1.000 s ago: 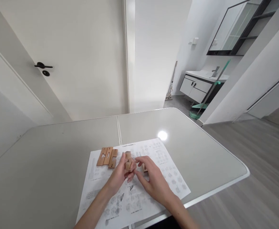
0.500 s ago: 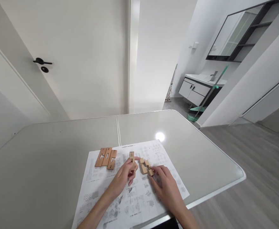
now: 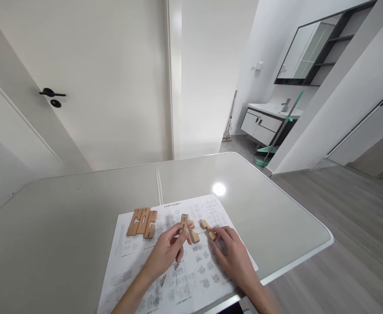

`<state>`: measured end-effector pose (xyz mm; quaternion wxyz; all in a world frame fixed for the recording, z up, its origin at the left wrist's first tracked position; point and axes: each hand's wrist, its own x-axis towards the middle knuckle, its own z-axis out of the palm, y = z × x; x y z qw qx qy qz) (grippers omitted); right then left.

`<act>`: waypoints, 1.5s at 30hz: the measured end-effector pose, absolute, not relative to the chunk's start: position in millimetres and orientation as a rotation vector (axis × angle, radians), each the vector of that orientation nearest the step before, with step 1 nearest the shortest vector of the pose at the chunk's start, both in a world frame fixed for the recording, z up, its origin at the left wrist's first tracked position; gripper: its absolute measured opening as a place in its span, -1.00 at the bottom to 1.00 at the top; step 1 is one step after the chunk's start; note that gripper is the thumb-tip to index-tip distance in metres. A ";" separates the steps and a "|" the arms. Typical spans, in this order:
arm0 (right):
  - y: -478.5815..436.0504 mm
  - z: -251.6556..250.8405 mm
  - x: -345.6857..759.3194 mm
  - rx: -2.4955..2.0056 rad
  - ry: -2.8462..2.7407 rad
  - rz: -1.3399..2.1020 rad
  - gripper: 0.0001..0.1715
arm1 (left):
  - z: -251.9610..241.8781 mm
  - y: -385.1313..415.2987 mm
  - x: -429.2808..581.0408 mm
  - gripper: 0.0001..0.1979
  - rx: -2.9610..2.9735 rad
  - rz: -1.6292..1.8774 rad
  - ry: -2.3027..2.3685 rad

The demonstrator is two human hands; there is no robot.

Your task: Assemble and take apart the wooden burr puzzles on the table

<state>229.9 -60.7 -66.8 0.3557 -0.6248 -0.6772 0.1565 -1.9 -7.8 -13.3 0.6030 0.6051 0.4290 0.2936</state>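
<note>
A printed instruction sheet (image 3: pixel 191 270) lies on the grey table (image 3: pixel 80 218). My left hand (image 3: pixel 168 250) rests on the sheet, its fingertips closed on two notched wooden puzzle pieces (image 3: pixel 189 226) lying side by side. My right hand (image 3: pixel 232 257) pinches a third short wooden piece (image 3: pixel 208 229) just to the right of them, a small gap apart. Three flat notched wooden pieces (image 3: pixel 142 221) lie together at the sheet's upper left, untouched.
The table's rounded right edge (image 3: pixel 309 257) drops to a wooden floor. Behind the table stands a white door with a black handle (image 3: pixel 50 93). At the far right are a vanity with a sink (image 3: pixel 266 122) and a green mop (image 3: pixel 270 148).
The wooden cluster held between both hands has been set down and pulled apart. My left hand now holds two pieces and my right hand has drawn one piece away to the right.
</note>
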 end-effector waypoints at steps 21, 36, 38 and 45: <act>-60.0 -62.6 229.8 -1.557 -1.635 0.576 -0.72 | -24.0 -1.8 -0.6 -0.35 1.312 0.810 1.012; -55.7 -16.0 205.4 -1.108 -0.924 1.596 -0.52 | -20.4 -6.3 -3.1 -0.38 1.440 0.774 0.990; -53.8 -17.7 202.2 -1.092 -0.921 1.611 -0.51 | -21.0 -6.4 -2.0 -0.33 1.397 0.773 0.974; -54.2 -7.5 191.0 -1.131 -1.015 1.531 -0.60 | -23.7 -9.6 0.4 -0.31 1.353 0.754 0.952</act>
